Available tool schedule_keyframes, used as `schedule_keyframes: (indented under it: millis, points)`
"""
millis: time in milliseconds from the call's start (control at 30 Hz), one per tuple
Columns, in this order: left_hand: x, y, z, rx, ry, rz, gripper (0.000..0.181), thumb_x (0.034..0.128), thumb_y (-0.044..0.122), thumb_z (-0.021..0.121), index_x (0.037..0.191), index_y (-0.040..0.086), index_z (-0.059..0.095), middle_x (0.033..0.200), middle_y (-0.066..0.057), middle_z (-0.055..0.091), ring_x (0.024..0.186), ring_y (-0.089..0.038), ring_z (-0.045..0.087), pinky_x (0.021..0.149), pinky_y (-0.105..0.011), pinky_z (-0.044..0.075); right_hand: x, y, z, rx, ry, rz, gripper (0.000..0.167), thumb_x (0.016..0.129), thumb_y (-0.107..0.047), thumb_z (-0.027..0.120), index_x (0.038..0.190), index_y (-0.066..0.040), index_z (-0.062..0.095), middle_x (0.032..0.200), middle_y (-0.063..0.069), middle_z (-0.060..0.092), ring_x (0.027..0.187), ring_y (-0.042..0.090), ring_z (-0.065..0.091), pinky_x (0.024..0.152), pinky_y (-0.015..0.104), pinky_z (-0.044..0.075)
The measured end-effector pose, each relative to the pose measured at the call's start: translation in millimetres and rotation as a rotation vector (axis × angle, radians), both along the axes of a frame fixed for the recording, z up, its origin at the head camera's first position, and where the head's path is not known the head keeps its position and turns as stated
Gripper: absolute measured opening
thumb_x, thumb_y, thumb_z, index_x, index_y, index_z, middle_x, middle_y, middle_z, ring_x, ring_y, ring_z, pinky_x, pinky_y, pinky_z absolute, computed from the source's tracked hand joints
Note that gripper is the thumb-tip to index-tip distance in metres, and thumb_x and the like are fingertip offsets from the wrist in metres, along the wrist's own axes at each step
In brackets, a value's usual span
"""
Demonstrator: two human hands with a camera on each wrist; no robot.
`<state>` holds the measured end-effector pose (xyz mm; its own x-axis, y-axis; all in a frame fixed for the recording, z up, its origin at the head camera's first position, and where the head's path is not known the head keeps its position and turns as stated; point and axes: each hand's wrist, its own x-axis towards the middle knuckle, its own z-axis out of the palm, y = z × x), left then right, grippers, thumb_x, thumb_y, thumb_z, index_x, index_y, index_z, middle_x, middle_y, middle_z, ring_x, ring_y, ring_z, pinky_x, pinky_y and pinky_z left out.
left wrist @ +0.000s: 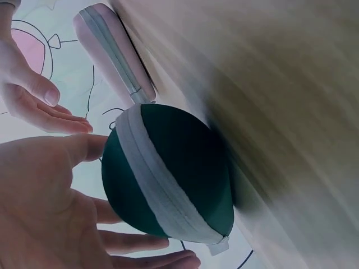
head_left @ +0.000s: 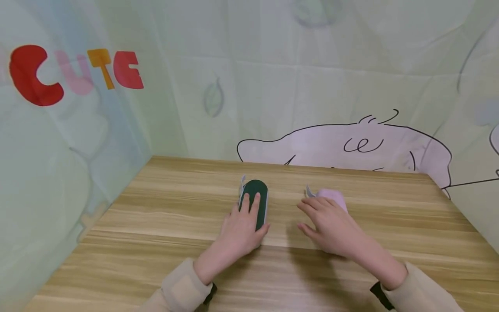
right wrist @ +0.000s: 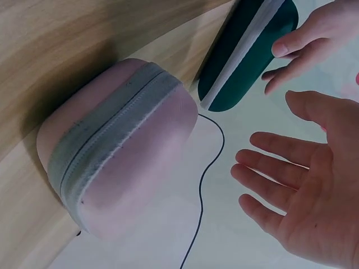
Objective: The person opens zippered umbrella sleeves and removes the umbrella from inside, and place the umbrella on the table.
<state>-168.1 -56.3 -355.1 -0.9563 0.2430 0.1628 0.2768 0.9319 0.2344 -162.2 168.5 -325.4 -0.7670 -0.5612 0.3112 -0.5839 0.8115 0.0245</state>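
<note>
A dark green zipped case point(head_left: 262, 208) with a pale zip band stands on the table, my left hand point(head_left: 240, 227) resting its fingers on its top. In the left wrist view the green case point(left wrist: 196, 151) has its rounded end towards the camera, and the fingers of my left hand point(left wrist: 50, 196) lie along its side. To the right is a pink zipped case point(head_left: 331, 197) with a grey zip band. My right hand point(head_left: 333, 223) is over its near side, fingers extended. In the right wrist view a gap shows between the pink case point(right wrist: 146, 157) and my right hand point(right wrist: 314, 179).
The wood-grain table point(head_left: 175, 195) meets pale printed cloth point(head_left: 187, 108) at its back and left edges. The cloth carries large coloured letters at the left and a cartoon outline behind the cases. Small tabs stick out at the left of both cases.
</note>
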Motion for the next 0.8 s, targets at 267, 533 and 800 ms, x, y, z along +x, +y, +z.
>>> schedule_keyframes:
  millis: [267, 533, 800]
  points:
    - [-5.1, -0.7, 0.9, -0.019, 0.001, 0.005, 0.077, 0.0894, 0.045, 0.062, 0.149, 0.007, 0.033, 0.145, -0.028, 0.040, 0.115, -0.046, 0.054, 0.077, -0.051, 0.055, -7.9, -5, 6.6, 0.013, -0.021, 0.019, 0.046, 0.091, -0.033, 0.065, 0.125, -0.003, 0.061, 0.124, 0.012, 0.064, 0.118, 0.029, 0.059, 0.100, 0.048, 0.044]
    - [-10.6, -0.5, 3.1, 0.016, -0.052, 0.013, 0.077, 0.0891, 0.042, 0.064, 0.149, 0.005, 0.033, 0.145, -0.030, 0.039, 0.116, -0.046, 0.053, 0.082, -0.053, 0.053, -19.0, -10, 12.4, 0.019, -0.038, 0.018, 0.046, 0.090, -0.034, 0.066, 0.124, -0.003, 0.062, 0.121, 0.012, 0.066, 0.116, 0.033, 0.061, 0.098, 0.050, 0.046]
    - [-13.8, 0.2, 3.7, 0.015, -0.045, 0.009, 0.079, 0.0881, 0.042, 0.065, 0.148, 0.003, 0.033, 0.143, -0.032, 0.040, 0.112, -0.046, 0.056, 0.079, -0.050, 0.055, -30.6, -11, 13.6, 0.001, -0.039, 0.026, 0.043, 0.089, -0.031, 0.067, 0.121, -0.002, 0.063, 0.118, 0.014, 0.067, 0.110, 0.032, 0.063, 0.093, 0.048, 0.050]
